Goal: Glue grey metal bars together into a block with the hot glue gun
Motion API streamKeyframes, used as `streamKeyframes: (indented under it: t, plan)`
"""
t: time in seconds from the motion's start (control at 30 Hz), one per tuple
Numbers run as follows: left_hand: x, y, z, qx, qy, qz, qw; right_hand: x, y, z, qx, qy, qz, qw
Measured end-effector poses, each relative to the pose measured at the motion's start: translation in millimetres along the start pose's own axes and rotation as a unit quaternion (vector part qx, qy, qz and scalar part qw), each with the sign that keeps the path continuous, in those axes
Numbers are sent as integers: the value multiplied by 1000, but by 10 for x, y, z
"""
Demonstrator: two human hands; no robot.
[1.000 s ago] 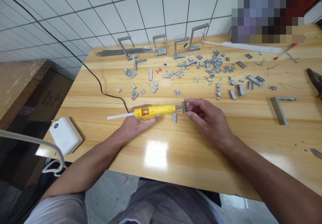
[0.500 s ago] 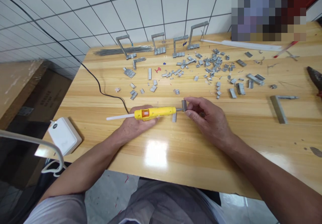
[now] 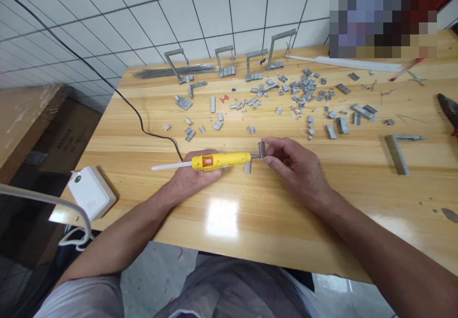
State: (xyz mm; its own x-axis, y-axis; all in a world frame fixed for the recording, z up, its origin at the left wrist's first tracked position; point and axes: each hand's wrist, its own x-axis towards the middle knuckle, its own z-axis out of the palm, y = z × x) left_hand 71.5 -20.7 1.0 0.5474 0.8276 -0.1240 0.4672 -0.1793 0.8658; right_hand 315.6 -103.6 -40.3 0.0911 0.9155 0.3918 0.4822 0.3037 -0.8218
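My left hand (image 3: 195, 175) is closed around a yellow hot glue gun (image 3: 232, 158), its fingers mostly hidden beneath the body. A white glue stick (image 3: 171, 166) sticks out of the gun's rear end. The metal nozzle points right and meets a small grey strip of staples (image 3: 262, 149). Thumb and fingers of my right hand (image 3: 296, 165) pinch that strip upright at the nozzle tip. Under the nozzle, another grey staple strip (image 3: 248, 166) lies on the wooden table (image 3: 171, 234).
Several grey angular frames (image 3: 257, 65) stand along the tiled wall. Loose staple pieces (image 3: 304, 89) are scattered mid-table, with an L-shaped piece (image 3: 396, 155) at right. A black cable (image 3: 143, 127) runs to the gun. A white box (image 3: 92, 193) sits at left.
Almost nothing differs. The glue gun has shifted very slightly to the right, its nozzle still at the staple strip; both hands keep their grip.
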Motion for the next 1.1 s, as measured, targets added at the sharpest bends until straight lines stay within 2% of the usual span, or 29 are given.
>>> streamKeyframes:
  t: [0.53, 1.1]
  plan:
    - [-6, -30, -20, 13, -6, 23, 1000, 0, -1, -3, -6, -3, 7, 1000]
    - [-2, -2, -21, 6, -6, 5, 1000, -4, 9, 2, -1, -3, 14, 1000]
